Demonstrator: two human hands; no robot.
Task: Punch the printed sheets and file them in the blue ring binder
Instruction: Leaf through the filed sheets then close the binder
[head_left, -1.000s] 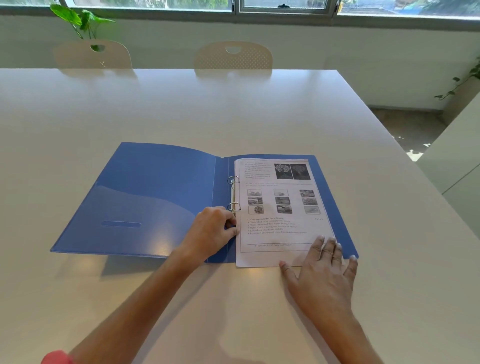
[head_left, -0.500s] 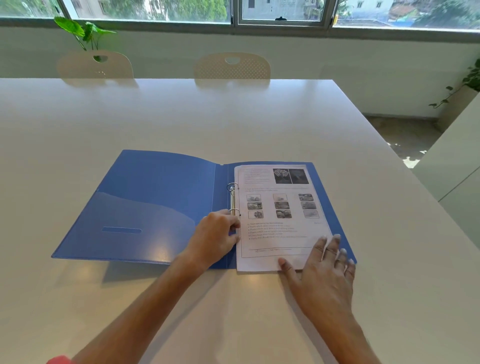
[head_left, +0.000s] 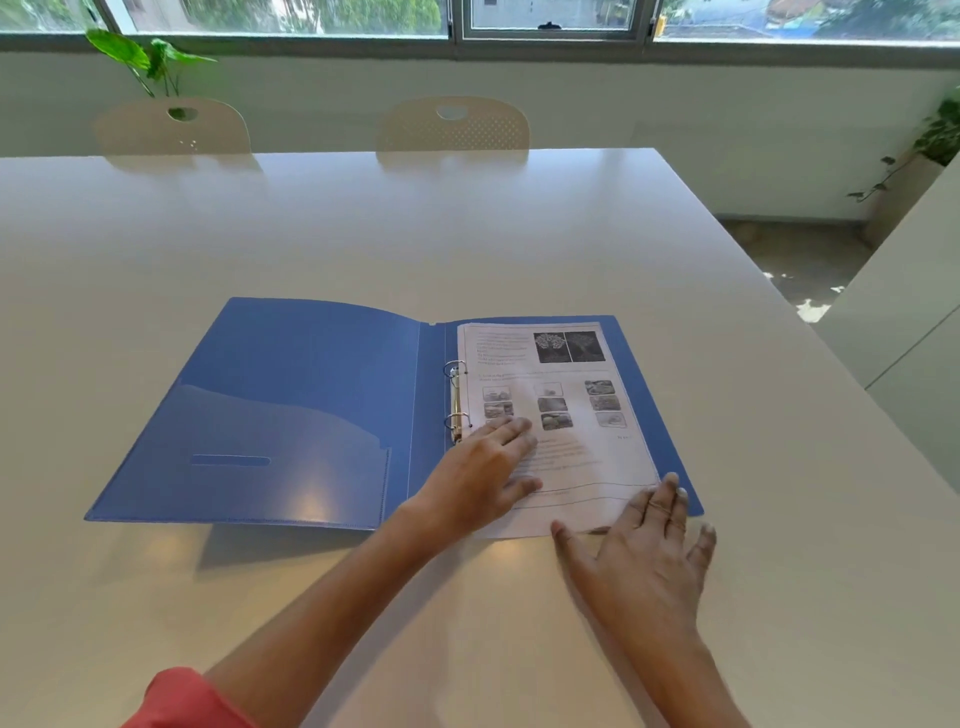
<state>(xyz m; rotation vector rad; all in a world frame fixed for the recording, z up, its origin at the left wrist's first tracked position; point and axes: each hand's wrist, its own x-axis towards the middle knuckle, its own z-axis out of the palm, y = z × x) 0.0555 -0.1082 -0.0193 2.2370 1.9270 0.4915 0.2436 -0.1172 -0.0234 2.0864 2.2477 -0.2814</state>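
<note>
The blue ring binder (head_left: 291, 415) lies open on the white table (head_left: 467, 234). Printed sheets (head_left: 571, 405) with small pictures lie on its right half, threaded on the two metal rings (head_left: 456, 397) at the spine. My left hand (head_left: 483, 473) rests flat on the lower left part of the top sheet, fingers stretched beside the lower ring. With spread, straight fingers, my right hand (head_left: 644, 556) lies on the table at the sheets' lower right corner, fingertips touching the paper's edge. No punch is in view.
Two beige chairs (head_left: 452, 124) stand at the table's far edge, with a green plant (head_left: 145, 57) behind the left one. The table's right edge runs diagonally, with floor and a white cabinet (head_left: 904, 332) beyond it.
My left hand has left the ring mechanism, uncurled, and moved right onto the sheet. My right hand slid slightly back toward the table's near edge.
</note>
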